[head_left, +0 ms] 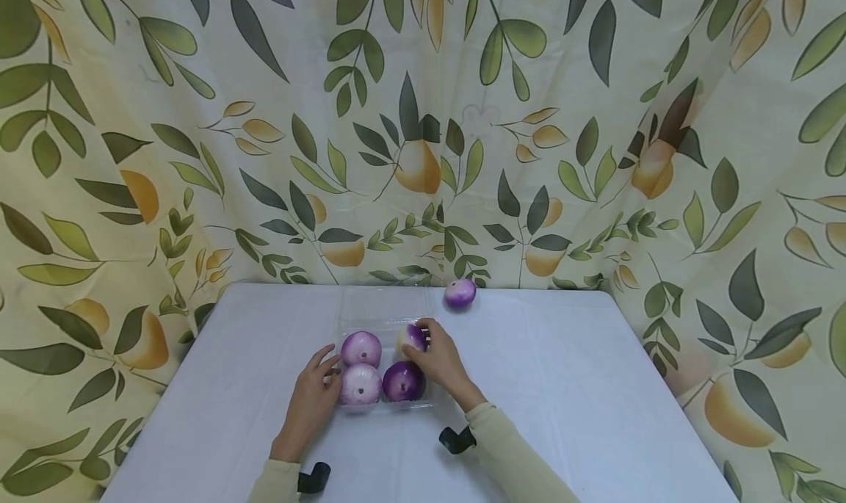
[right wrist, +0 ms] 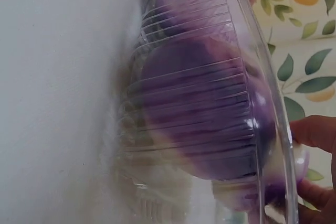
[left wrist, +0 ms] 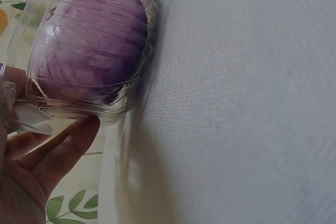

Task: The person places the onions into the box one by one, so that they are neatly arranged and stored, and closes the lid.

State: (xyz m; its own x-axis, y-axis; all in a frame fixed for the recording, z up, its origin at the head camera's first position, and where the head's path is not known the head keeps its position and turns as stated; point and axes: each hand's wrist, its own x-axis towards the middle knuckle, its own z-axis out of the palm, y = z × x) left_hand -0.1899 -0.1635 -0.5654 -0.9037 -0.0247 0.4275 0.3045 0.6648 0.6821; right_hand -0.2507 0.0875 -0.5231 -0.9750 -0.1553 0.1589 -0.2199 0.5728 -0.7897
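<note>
A clear plastic clamshell box [head_left: 413, 405] lies with its lid [head_left: 383, 305] folded back. Inside it sit a pale purple onion [head_left: 360, 384], another purple onion [head_left: 361, 349] behind it and a dark purple onion [head_left: 405, 382] at the front right. My right hand [head_left: 444, 360] grips a white-and-purple onion [head_left: 411, 339] between thumb and fingers at the box's back right. My left hand [head_left: 312, 394] touches the box's left side with loosely extended fingers; in the left wrist view its fingertips [left wrist: 86, 127] meet the ribbed plastic wall.
One more purple onion [head_left: 460, 294] lies by the table's back edge, right of the lid. A white cloth covers the table [head_left: 529, 385]. Behind it hangs a leaf-and-fruit patterned curtain [head_left: 423, 121]. Black wrist cameras [head_left: 457, 440] sit on both wrists.
</note>
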